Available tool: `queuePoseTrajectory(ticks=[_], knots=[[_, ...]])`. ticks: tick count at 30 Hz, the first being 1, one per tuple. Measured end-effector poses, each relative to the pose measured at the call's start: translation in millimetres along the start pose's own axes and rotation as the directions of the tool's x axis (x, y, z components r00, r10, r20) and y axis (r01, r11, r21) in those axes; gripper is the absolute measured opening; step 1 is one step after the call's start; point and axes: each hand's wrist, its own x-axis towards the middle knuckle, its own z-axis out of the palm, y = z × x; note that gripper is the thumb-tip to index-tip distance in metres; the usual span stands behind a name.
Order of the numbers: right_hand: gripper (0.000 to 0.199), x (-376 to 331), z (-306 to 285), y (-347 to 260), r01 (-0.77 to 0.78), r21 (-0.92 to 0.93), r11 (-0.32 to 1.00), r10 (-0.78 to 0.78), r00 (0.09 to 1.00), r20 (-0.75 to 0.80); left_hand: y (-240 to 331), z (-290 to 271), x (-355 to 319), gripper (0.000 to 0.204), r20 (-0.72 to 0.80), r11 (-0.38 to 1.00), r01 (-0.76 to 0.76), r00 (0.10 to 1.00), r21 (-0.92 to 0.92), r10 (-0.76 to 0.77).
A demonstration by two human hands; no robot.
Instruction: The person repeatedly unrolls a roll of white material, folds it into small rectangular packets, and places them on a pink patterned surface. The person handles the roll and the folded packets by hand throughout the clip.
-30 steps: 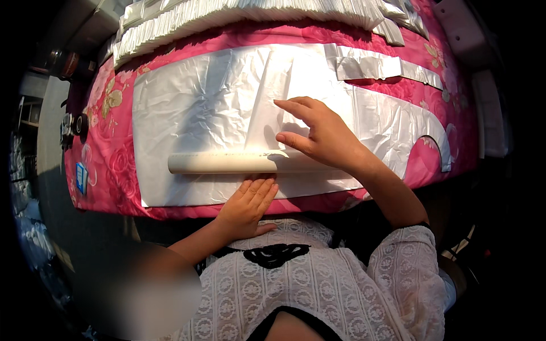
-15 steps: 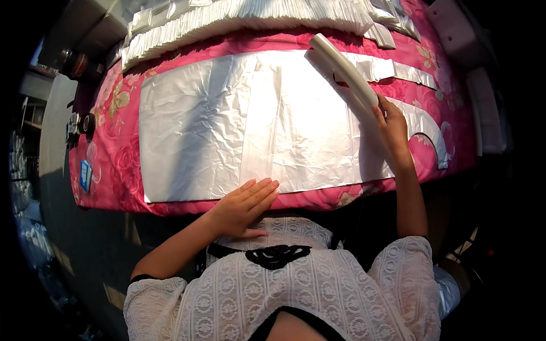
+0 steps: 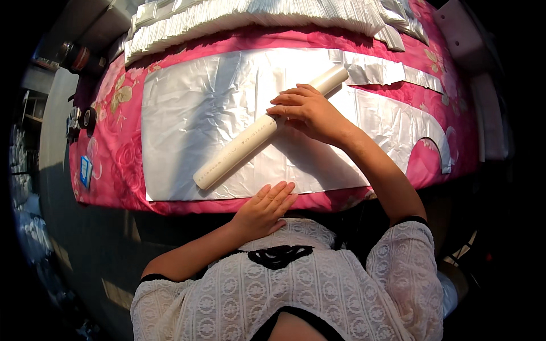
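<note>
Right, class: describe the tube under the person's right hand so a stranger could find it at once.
Start at the table with the pink flowered cloth and find the big silvery plastic sheet spread across it. Lying slantwise on that sheet, under the right hand, is a long cream tube. It is the only round, stiff thing there; everything around it is flat.

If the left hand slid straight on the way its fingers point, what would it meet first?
Probably the near edge of the white plastic sheet, which the left hand fingertips already reach; beyond that, the cream tube under the right hand.
</note>
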Motion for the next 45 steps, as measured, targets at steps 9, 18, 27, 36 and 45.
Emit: queuePoseTrajectory(ticks=[9,18,27,36,45], knots=[[0.041,68,12,67,0.023,-0.035,0.999,-0.026,0.996,-0.088,1,-2,3,0.047,0.016,0.986,-0.085,0.996,0.141,0.084],[0.048,-20,8,-32,-0.045,0.286,0.957,0.001,0.988,0.155,-21,-17,-23,0.040,-0.106,0.995,-0.062,0.993,-0.080,0.054],[0.049,-54,15,-66,-0.019,0.185,0.982,-0.027,0.970,0.243,-34,-26,-14,0.031,-0.317,0.891,-0.218,0.944,-0.398,0.089],[0.044,-69,34,-67,-0.087,-0.018,0.996,0.088,0.994,0.070,-47,-41,10,0.059,-0.174,0.974,0.050,0.981,-0.220,-0.090],[0.022,-57,23,-61,-0.260,0.123,0.958,0.260,0.965,0.018,-55,-40,24,0.046,-0.227,0.897,0.183,0.929,-0.403,-0.291]])
